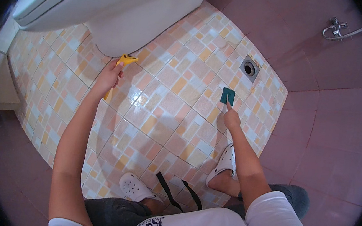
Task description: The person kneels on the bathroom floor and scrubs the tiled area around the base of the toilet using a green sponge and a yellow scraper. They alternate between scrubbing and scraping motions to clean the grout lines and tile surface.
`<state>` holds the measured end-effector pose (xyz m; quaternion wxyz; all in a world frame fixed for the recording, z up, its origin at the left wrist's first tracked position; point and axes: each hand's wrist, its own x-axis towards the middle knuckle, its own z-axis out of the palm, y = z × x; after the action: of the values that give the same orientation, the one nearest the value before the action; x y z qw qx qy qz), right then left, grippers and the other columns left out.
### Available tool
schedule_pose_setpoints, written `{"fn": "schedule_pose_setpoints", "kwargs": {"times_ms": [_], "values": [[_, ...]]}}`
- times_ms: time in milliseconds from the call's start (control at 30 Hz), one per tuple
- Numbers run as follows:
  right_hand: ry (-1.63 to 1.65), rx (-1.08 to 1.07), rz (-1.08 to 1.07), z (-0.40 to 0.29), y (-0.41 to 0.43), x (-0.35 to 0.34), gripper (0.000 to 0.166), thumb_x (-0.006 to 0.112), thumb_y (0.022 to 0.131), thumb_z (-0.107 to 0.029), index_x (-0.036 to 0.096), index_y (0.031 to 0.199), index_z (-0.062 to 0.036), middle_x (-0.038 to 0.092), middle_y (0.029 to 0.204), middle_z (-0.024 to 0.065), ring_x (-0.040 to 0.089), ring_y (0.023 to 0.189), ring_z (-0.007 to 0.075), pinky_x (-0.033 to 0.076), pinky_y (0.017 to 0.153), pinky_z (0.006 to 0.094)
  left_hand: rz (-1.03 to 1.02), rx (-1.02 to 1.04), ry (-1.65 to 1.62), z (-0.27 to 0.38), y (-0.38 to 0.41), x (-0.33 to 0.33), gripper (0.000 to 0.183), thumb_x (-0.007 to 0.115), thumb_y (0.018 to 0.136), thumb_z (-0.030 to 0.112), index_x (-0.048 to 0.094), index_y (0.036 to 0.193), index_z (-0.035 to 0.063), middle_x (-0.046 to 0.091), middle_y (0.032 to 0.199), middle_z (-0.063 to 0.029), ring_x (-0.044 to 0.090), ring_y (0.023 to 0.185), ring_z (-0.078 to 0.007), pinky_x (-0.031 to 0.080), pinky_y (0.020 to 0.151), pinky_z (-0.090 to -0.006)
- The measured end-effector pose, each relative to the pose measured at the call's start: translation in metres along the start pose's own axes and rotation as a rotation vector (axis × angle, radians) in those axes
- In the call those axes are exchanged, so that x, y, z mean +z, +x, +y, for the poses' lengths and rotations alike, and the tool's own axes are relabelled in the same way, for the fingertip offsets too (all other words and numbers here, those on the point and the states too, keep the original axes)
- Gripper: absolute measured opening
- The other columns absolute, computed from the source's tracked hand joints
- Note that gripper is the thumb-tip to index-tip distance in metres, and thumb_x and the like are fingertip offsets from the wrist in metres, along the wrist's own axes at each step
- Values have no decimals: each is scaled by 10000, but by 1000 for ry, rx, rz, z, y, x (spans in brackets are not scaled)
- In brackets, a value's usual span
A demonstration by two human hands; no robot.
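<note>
My left hand (108, 76) is closed around a yellow plastic-handled tool (127, 60) near the foot of the white toilet (123, 37). The tool's forked-looking head points right, and the end of its handle shows below my fist. Its exact kind is unclear. My right hand (232, 118) holds a dark green scouring pad (228, 95), with the index finger stretched along its face. Whether the pad touches the floor is hard to tell. Beyond it, a square metal floor drain (250, 68) shows a round dark opening.
Patchwork-patterned tiles (174, 119) cover the floor, with a wet shine in the middle. Mauve tiled walls (339, 128) rise at right. A chrome tap with hose (337, 28) is mounted upper right. My white clogs (136, 187) stand below, with black straps (169, 192) hanging between them.
</note>
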<state>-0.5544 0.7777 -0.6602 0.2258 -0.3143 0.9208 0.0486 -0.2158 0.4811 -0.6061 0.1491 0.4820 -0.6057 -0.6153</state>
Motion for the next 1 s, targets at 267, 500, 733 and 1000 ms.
{"fn": "schedule_pose_setpoints", "kwargs": {"times_ms": [267,500,733,1000], "values": [[93,186,-170,-3,-84,20,693,505,685,-196,190,1294,-91,580,880,196,570,790,331,450,701,394,58,-35,-25,-13,0,-17,419,386,859,321,381,1187,61,431,606,7,346,402,-54,297,360,-199],[12,-16,-134,-66,-73,25,613,456,703,-206,255,1279,-144,580,863,205,571,799,324,444,706,392,-4,-43,13,-5,-1,1,414,388,856,325,394,1174,60,435,605,12,350,399,-57,301,362,-202],[124,156,-26,-6,-76,23,544,437,732,-176,307,1258,-227,573,870,206,565,799,334,436,689,411,53,-71,15,-13,-5,-11,369,379,856,329,418,1107,61,437,610,12,349,401,-55,298,364,-198],[2,-100,-80,-75,-21,3,627,456,685,-106,261,1275,-188,572,910,189,563,825,322,440,719,404,14,-24,30,-11,-9,-12,417,380,857,321,376,1192,72,436,594,8,352,397,-59,298,352,-206]]}}
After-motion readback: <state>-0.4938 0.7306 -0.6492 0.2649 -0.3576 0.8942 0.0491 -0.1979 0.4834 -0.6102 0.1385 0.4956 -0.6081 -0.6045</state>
